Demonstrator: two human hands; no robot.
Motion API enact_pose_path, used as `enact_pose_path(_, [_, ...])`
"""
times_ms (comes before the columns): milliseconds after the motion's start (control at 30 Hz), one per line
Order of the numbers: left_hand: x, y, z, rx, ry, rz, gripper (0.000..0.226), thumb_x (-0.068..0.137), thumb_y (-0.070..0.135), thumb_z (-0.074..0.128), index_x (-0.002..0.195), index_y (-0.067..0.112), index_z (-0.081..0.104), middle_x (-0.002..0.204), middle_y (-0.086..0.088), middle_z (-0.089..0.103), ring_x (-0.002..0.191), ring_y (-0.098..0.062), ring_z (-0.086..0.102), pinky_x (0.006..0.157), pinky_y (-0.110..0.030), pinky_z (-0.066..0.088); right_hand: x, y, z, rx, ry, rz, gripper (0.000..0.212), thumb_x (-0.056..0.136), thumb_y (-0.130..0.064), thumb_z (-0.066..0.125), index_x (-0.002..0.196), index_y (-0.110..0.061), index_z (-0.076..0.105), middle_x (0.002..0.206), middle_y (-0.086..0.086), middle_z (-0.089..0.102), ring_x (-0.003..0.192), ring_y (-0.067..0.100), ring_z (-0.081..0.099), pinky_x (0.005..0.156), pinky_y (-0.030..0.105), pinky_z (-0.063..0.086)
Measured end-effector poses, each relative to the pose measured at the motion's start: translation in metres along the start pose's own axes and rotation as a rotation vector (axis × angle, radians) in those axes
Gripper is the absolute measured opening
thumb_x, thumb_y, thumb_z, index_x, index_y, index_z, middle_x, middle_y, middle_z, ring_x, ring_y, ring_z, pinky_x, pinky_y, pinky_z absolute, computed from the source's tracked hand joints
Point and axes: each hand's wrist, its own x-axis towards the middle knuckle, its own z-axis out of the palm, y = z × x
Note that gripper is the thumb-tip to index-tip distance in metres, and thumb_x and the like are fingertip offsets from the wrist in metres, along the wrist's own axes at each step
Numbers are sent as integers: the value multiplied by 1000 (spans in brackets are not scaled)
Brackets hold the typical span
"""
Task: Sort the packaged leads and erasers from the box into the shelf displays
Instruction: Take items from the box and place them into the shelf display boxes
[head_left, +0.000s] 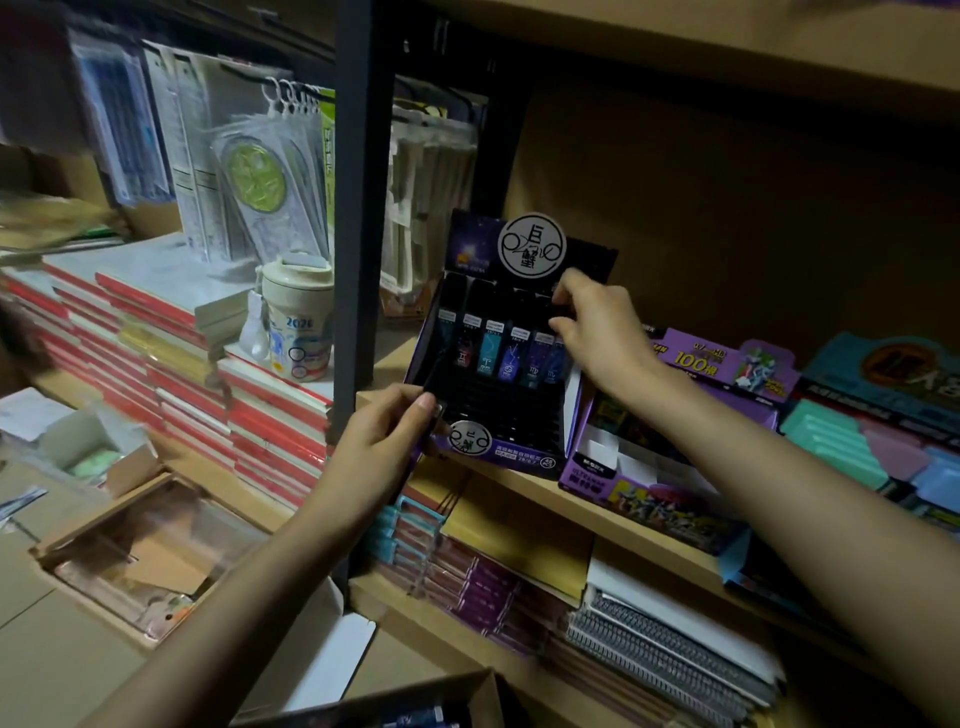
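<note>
- An open cardboard box (415, 706) with dark packets inside sits at the bottom edge of the view, nearest the camera, with both bare forearms reaching over it towards the shelf (524, 486)
- The left hand (382, 441) grips the front left corner of a black and purple display box (519, 460), fingers curled round the corner and thumb pressed on the rim
- The display box stands on the wooden shelf just right of a black upright post (358, 208), tilted back, with a row of lead packs (491, 348) standing upright across its middle
- The right hand (597, 327) is curled over the right end of that row, thumb and fingertips pinching the last of the lead packs, which is too dark to make out
- A second purple display (670, 499) touches the first on its right; teal and pink erasers (836, 441) fill a tray further right
- Red-edged notebooks (270, 415) are stacked left of the post, a white cup (296, 322) on top
</note>
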Motion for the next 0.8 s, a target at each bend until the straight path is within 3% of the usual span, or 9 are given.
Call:
enact_pose_path(133, [1, 4, 5, -30, 0, 21, 18, 99, 19, 42, 94, 15, 59, 76, 5, 65, 65, 4, 59, 57, -7, 43, 5, -3, 1, -207, -54, -21, 18, 89, -6, 58, 106, 0, 62, 110, 18, 57, 100, 35, 56, 76, 32, 41])
enact_pose_path(233, [3, 7, 11, -43, 10, 60, 18, 98, 16, 42, 93, 15, 59, 80, 2, 63, 66, 5, 59, 56, -7, 43, 6, -8, -5, -255, -91, -30, 26, 92, -10, 54, 114, 0, 62, 118, 17, 52, 110, 35, 51, 89, 37, 42])
enact_pose_path(300, [6, 10, 16, -67, -5, 73, 17, 98, 18, 43, 95, 17, 60, 79, 3, 66, 69, 2, 62, 58, -9, 46, -1, -16, -14, -93, -39, -63, 29, 92, -17, 56, 119, -5, 61, 119, 13, 52, 113, 27, 50, 95, 32, 38])
enact_pose_path(367, [10, 14, 20, -100, -33, 91, 17, 97, 20, 44, 96, 18, 60, 79, 10, 68, 71, 0, 63, 61, -11, 48, -17, -25, -23, 268, -25, -67, 23, 93, -24, 57, 110, -11, 65, 108, 6, 58, 102, 17, 55, 90, 26, 41])
enact_pose_path(467, [15, 19, 27, -79, -45, 165, 17, 97, 19, 44, 94, 22, 61, 79, 14, 67, 73, 2, 62, 63, -10, 46, -48, -40, -30, 695, -213, -28, 9, 91, -22, 59, 95, -21, 67, 91, -3, 66, 84, 5, 60, 75, 19, 47])
enact_pose_path(600, [19, 23, 32, -34, -124, 196, 20, 92, 31, 46, 102, 23, 61, 89, 10, 68, 83, 0, 63, 72, -13, 49, -61, -41, -28, 827, -173, 25, 17, 85, -3, 63, 90, -19, 62, 85, -1, 63, 81, 10, 59, 74, 23, 48])
enact_pose_path(700, [25, 17, 21, 398, -144, 252, 46, 88, 49, 44, 126, 26, 53, 120, 9, 58, 113, -5, 51, 93, -29, 46, -53, -32, -37, 748, -120, 21, 13, 85, -1, 63, 92, -12, 62, 86, 2, 62, 81, 13, 58, 76, 26, 49])
enact_pose_path(800, [32, 3, -1, 873, -95, 303, 64, 84, 56, 44, 137, 20, 45, 137, 1, 48, 123, -15, 43, 101, -39, 40, -33, -14, -51, 543, -10, -5, 11, 85, -6, 65, 95, -10, 64, 86, -1, 62, 83, 12, 57, 76, 22, 45])
